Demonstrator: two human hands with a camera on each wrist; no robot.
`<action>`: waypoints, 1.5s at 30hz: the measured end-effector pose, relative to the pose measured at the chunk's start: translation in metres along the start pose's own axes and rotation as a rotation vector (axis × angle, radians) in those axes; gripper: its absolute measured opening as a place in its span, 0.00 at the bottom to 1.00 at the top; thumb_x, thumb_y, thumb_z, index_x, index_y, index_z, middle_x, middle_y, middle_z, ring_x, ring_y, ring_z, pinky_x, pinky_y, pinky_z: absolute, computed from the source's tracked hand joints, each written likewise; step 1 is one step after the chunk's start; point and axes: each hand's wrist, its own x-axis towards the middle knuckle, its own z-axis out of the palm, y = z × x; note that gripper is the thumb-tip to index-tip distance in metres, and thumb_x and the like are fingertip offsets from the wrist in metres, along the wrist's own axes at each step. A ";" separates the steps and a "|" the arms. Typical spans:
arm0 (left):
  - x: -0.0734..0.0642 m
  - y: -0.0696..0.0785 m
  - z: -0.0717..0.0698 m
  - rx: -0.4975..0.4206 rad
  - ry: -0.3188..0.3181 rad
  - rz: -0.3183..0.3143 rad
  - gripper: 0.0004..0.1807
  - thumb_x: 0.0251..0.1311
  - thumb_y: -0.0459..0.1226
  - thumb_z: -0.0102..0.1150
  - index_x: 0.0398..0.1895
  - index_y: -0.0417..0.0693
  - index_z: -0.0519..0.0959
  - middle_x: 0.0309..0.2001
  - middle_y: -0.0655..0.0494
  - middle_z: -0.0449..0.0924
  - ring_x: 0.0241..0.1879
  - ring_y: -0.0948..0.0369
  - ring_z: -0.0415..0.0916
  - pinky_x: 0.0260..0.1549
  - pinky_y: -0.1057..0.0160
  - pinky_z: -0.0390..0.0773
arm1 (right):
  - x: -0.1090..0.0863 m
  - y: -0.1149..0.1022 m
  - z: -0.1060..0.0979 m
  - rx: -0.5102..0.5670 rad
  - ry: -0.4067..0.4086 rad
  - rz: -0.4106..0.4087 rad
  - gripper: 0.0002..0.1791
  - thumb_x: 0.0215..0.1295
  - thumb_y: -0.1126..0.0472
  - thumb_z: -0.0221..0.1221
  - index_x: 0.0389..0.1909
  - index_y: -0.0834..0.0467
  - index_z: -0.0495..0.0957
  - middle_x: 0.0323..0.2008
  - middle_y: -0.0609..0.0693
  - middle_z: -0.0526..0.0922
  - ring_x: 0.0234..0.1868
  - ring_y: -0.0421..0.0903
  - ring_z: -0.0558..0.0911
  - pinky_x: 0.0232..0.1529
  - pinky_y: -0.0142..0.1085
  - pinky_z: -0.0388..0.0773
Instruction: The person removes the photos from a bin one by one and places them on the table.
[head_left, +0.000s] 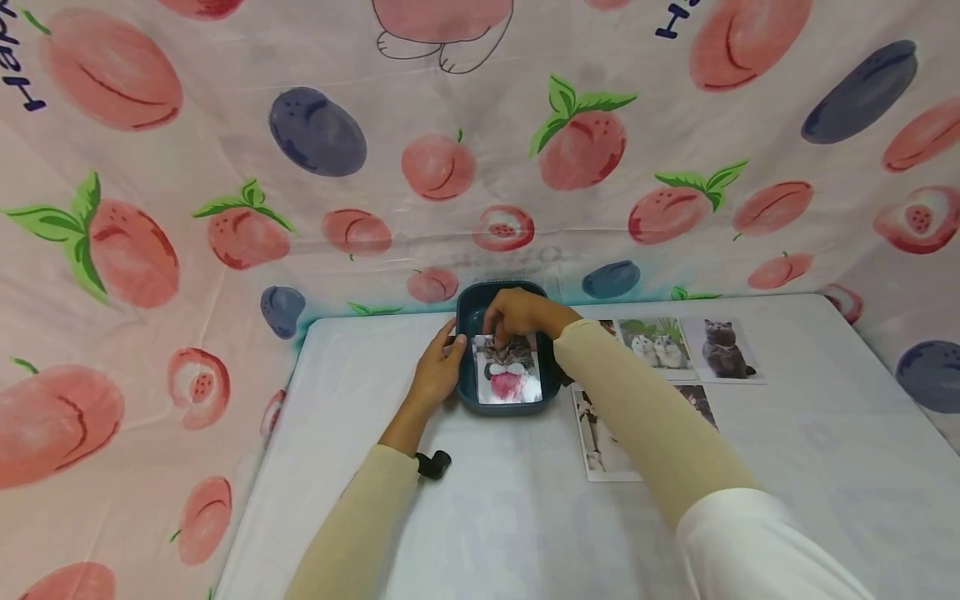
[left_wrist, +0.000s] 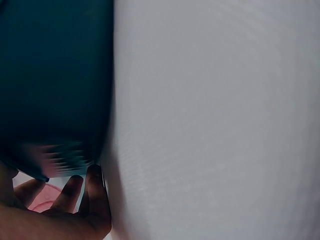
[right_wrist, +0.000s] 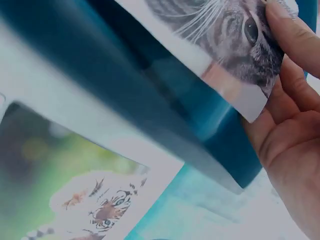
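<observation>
A dark teal plastic basket (head_left: 510, 410) stands near the table's far edge. My left hand (head_left: 437, 367) holds its left side, thumb at the rim and fingers against the outer wall; in the left wrist view the fingertips touch the basket's slotted end. Reaching over the basket, my right hand (head_left: 525, 312) pinches the top edge of a glossy photo card (head_left: 510, 371) showing a tabby cat with a pink tongue. In the right wrist view, the thumb lies on the card's (right_wrist: 225, 40) picture side, with other fingers behind it. The card is tilted within the basket opening.
Right of the basket, more photo cards lie on the white table (head_left: 495, 508): two kittens (head_left: 660, 346), a grey cat (head_left: 723, 350) and a partly covered card (head_left: 600, 450). A tiger cub card (right_wrist: 105, 205) lies beside the basket. Behind hangs a fruit-print cloth (head_left: 510, 100).
</observation>
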 end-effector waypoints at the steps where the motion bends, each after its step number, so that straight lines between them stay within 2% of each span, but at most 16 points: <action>1: 0.000 0.000 0.000 0.002 0.000 -0.002 0.30 0.78 0.55 0.44 0.80 0.66 0.59 0.73 0.48 0.69 0.71 0.48 0.69 0.70 0.43 0.67 | -0.001 0.001 -0.001 0.005 0.011 -0.007 0.09 0.62 0.63 0.71 0.43 0.50 0.89 0.35 0.46 0.90 0.41 0.44 0.86 0.50 0.42 0.83; 5: 0.000 0.000 0.000 -0.004 -0.004 -0.007 0.30 0.78 0.56 0.44 0.80 0.67 0.59 0.72 0.48 0.70 0.70 0.49 0.71 0.69 0.44 0.70 | -0.004 0.003 -0.005 0.009 0.059 -0.037 0.05 0.62 0.61 0.71 0.38 0.51 0.88 0.33 0.45 0.90 0.37 0.43 0.85 0.46 0.40 0.82; 8: 0.001 0.000 0.000 -0.018 -0.010 -0.006 0.30 0.78 0.56 0.44 0.80 0.68 0.59 0.72 0.48 0.70 0.69 0.49 0.72 0.68 0.45 0.71 | -0.008 0.003 -0.012 0.007 0.084 -0.069 0.04 0.63 0.60 0.71 0.37 0.53 0.87 0.35 0.47 0.89 0.37 0.44 0.84 0.45 0.40 0.81; 11: 0.001 0.000 0.000 -0.023 -0.014 -0.008 0.30 0.78 0.56 0.45 0.80 0.69 0.59 0.72 0.48 0.70 0.69 0.49 0.72 0.69 0.45 0.70 | -0.016 0.003 -0.022 0.027 0.104 -0.109 0.04 0.65 0.59 0.69 0.38 0.54 0.86 0.38 0.49 0.88 0.40 0.44 0.85 0.45 0.40 0.81; 15: 0.001 0.000 0.000 -0.009 -0.009 -0.010 0.30 0.78 0.56 0.44 0.80 0.68 0.58 0.73 0.48 0.69 0.71 0.49 0.70 0.71 0.43 0.67 | -0.035 0.001 -0.041 0.102 0.141 -0.146 0.05 0.67 0.59 0.68 0.41 0.55 0.86 0.38 0.49 0.90 0.40 0.44 0.88 0.44 0.41 0.83; 20: 0.001 -0.001 0.001 0.016 0.004 -0.006 0.30 0.78 0.56 0.44 0.80 0.68 0.58 0.74 0.48 0.68 0.73 0.49 0.67 0.73 0.43 0.63 | -0.076 0.005 -0.071 0.123 0.244 -0.204 0.08 0.65 0.58 0.69 0.44 0.51 0.87 0.38 0.47 0.90 0.41 0.43 0.88 0.46 0.43 0.83; 24: 0.001 -0.001 0.002 0.024 0.007 0.001 0.31 0.78 0.56 0.44 0.80 0.66 0.58 0.74 0.48 0.68 0.73 0.48 0.67 0.73 0.42 0.62 | -0.124 0.019 -0.091 0.096 0.299 -0.191 0.09 0.64 0.57 0.71 0.44 0.49 0.89 0.41 0.47 0.89 0.45 0.44 0.85 0.52 0.45 0.82; 29: 0.002 -0.001 0.002 0.031 0.011 -0.009 0.32 0.78 0.57 0.44 0.81 0.65 0.58 0.74 0.49 0.68 0.74 0.48 0.66 0.74 0.41 0.61 | -0.187 0.056 -0.098 0.055 0.282 -0.074 0.10 0.60 0.56 0.73 0.43 0.47 0.90 0.41 0.45 0.89 0.44 0.42 0.83 0.47 0.38 0.81; 33: 0.002 -0.001 0.001 0.028 0.011 -0.021 0.31 0.78 0.56 0.44 0.81 0.66 0.58 0.75 0.49 0.67 0.74 0.48 0.65 0.74 0.41 0.60 | -0.231 0.096 -0.089 0.022 0.233 0.031 0.11 0.58 0.55 0.74 0.43 0.47 0.91 0.38 0.44 0.89 0.40 0.41 0.80 0.39 0.33 0.78; 36: 0.001 0.000 0.000 0.023 0.007 -0.023 0.31 0.78 0.56 0.44 0.81 0.66 0.58 0.75 0.49 0.67 0.74 0.47 0.65 0.74 0.41 0.60 | -0.261 0.130 -0.076 0.012 0.225 0.121 0.11 0.57 0.55 0.74 0.42 0.47 0.91 0.39 0.44 0.89 0.39 0.37 0.80 0.37 0.31 0.77; 39: -0.001 0.001 0.000 0.021 0.005 -0.020 0.31 0.78 0.56 0.44 0.80 0.66 0.58 0.75 0.48 0.67 0.74 0.47 0.65 0.74 0.40 0.60 | -0.284 0.165 -0.060 0.032 0.223 0.200 0.11 0.56 0.54 0.75 0.40 0.48 0.91 0.41 0.46 0.90 0.39 0.33 0.80 0.37 0.31 0.78; 42: -0.001 0.002 0.000 0.025 0.004 -0.025 0.31 0.78 0.56 0.44 0.80 0.68 0.58 0.75 0.48 0.67 0.75 0.47 0.64 0.74 0.39 0.59 | -0.301 0.197 -0.039 0.084 0.207 0.237 0.11 0.56 0.54 0.75 0.40 0.50 0.91 0.42 0.48 0.90 0.40 0.29 0.79 0.39 0.31 0.79; 45: -0.002 0.003 0.001 0.036 0.000 -0.035 0.31 0.77 0.58 0.43 0.80 0.70 0.57 0.76 0.49 0.66 0.75 0.47 0.63 0.74 0.38 0.58 | -0.310 0.219 -0.017 0.140 0.198 0.257 0.11 0.57 0.56 0.74 0.41 0.53 0.91 0.42 0.49 0.91 0.41 0.27 0.80 0.41 0.30 0.79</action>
